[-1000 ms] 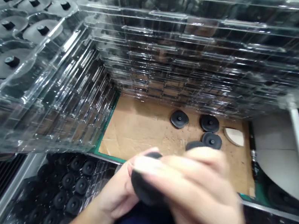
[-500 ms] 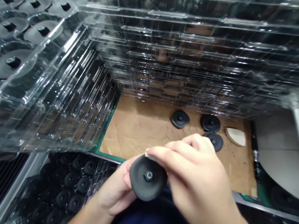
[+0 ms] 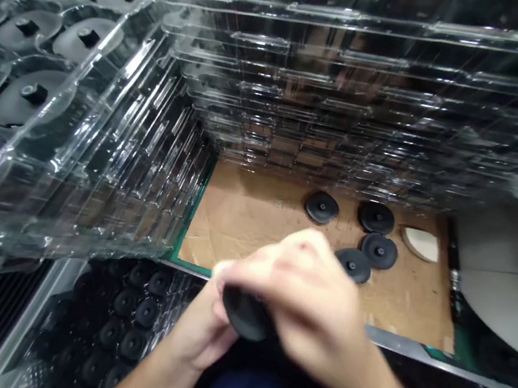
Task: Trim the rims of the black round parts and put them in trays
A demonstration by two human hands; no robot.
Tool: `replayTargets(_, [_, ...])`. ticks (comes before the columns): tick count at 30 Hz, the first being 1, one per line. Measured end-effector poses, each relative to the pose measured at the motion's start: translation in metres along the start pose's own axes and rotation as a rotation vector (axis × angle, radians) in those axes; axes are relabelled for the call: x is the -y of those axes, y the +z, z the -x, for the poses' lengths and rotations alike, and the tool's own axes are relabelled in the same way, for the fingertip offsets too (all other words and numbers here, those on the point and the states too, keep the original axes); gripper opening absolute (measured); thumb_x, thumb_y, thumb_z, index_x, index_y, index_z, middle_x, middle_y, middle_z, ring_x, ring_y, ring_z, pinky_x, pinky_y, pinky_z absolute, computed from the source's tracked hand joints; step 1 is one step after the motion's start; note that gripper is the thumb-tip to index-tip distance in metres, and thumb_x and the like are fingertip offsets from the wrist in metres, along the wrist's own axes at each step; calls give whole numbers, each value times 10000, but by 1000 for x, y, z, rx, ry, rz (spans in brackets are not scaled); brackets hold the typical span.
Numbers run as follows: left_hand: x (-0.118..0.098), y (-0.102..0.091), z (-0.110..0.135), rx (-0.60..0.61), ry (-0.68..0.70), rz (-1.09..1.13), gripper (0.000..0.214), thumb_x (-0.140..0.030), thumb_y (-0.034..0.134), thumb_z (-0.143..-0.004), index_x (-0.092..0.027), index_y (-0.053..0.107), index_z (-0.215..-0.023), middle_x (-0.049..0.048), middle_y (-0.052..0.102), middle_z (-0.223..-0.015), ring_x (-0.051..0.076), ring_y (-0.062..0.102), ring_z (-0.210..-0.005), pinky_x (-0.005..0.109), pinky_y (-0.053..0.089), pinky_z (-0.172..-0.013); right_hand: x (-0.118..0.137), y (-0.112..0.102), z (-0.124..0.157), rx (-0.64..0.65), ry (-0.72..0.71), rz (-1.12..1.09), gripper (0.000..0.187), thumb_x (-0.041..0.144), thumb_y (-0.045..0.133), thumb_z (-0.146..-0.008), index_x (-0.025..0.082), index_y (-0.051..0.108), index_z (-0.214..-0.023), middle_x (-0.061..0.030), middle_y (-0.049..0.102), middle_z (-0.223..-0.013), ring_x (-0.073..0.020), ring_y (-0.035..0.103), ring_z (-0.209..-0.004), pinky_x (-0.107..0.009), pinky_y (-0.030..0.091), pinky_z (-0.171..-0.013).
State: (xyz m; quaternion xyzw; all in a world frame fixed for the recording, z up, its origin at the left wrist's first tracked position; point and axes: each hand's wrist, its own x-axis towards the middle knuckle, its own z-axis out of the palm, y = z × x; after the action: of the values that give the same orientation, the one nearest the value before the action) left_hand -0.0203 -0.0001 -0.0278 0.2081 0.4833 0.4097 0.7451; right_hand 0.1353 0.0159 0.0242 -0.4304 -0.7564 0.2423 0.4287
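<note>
My left hand (image 3: 201,330) grips a black dished disc (image 3: 246,314) by its left edge, low in front of my body. My right hand (image 3: 307,288) lies across the top of that disc with its fingers curled in, smeared by motion. A pale tip shows at its fingers, by the disc's upper rim; whether it is a fingertip or a small held item I cannot tell. The disc's centre is mostly covered. Beyond my hands, loose black discs with central stubs, such as this disc (image 3: 321,207), lie on a brown cardboard sheet (image 3: 230,216).
Tall stacks of clear plastic trays (image 3: 307,83) rise behind the cardboard and at the left, where the top tray (image 3: 37,64) holds several discs. A cream wedge-shaped piece (image 3: 421,243) lies on the right. More discs fill a dark tray (image 3: 123,323) below left.
My right hand has swept left over the held disc, covering its central stub. Another loose disc on the cardboard is now uncovered. The view has shifted slightly.
</note>
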Motion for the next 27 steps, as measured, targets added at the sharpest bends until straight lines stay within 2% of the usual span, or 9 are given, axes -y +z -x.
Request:
replayTargets(3, [-7, 1, -3, 80, -13, 127, 675, -466, 871, -442, -284, 695, -1067, 38, 714, -1128, 270, 673, -1010, 344, 534, -896, -26, 7, 16, -46, 384, 116, 184, 206, 519, -911, 221, 694, -966, -8, 729, -870, -158, 600, -779, -300, 437, -734])
replayTargets(6, [-12, -1, -5, 119, -14, 256, 531, -335, 852, -566, -315, 695, -1072, 15, 694, -1202, 216, 665, -1054, 251, 528, -886, -47, 30, 49, 74, 528, 93, 186, 244, 526, -903, 232, 708, -939, -22, 711, -780, -175, 596, -732, -298, 459, -683])
replayTargets(9, [-13, -3, -7, 173, -23, 303, 490, -305, 838, -597, -309, 701, -1067, 5, 716, -1159, 215, 675, -1038, 250, 539, -880, -56, 50, 73, 109, 521, 26, 176, 237, 540, -886, 225, 714, -862, -18, 710, -734, -169, 625, -691, -288, 488, -650])
replayTargets(11, [-13, -2, -8, 187, -11, 304, 498, -313, 835, -602, -302, 698, -1080, 6, 719, -1151, 210, 670, -1047, 247, 542, -877, -54, 48, 72, 61, 553, 12, 177, 247, 536, -891, 206, 707, -867, -29, 714, -758, -163, 637, -677, -279, 499, -629])
replayTargets(15, [-10, 6, -6, 153, 20, 272, 555, -314, 859, -557, -290, 696, -1087, 10, 716, -1149, 187, 668, -1028, 202, 546, -826, -23, 19, 36, -162, 565, -2, 191, 266, 514, -922, 204, 655, -1035, -42, 704, -956, -144, 640, -797, -237, 501, -642])
replayTargets(17, [-9, 12, -3, 112, 14, 250, 531, -298, 851, -577, -286, 696, -1085, 4, 726, -1107, 165, 672, -989, 189, 534, -830, -1, 7, 15, -255, 417, -41, 193, 212, 525, -913, 185, 646, -1062, -42, 694, -963, -138, 630, -847, -229, 506, -707])
replayTargets(20, [-7, 18, -2, 32, 19, 219, 492, -240, 835, -602, -306, 693, -1068, -21, 727, -1077, 158, 669, -977, 215, 527, -858, 20, 3, -1, -95, 258, -87, 206, 113, 507, -893, 124, 658, -1032, -64, 686, -905, -145, 632, -825, -244, 514, -755])
replayTargets(23, [-7, 21, -3, -30, 60, 205, 515, -195, 852, -551, -318, 700, -1027, -32, 728, -1078, 167, 673, -969, 218, 540, -829, 20, 10, -5, 116, 345, -87, 184, 103, 523, -882, 167, 686, -937, -17, 658, -788, -119, 613, -689, -220, 496, -630])
replayTargets(27, [-7, 24, -2, -29, 56, 157, 380, -287, 825, -614, -247, 728, -979, 7, 756, -966, 156, 678, -954, 179, 527, -831, 14, 19, -5, -159, 267, -58, 230, 128, 466, -915, 105, 659, -1038, -73, 672, -873, -139, 622, -782, -248, 509, -733])
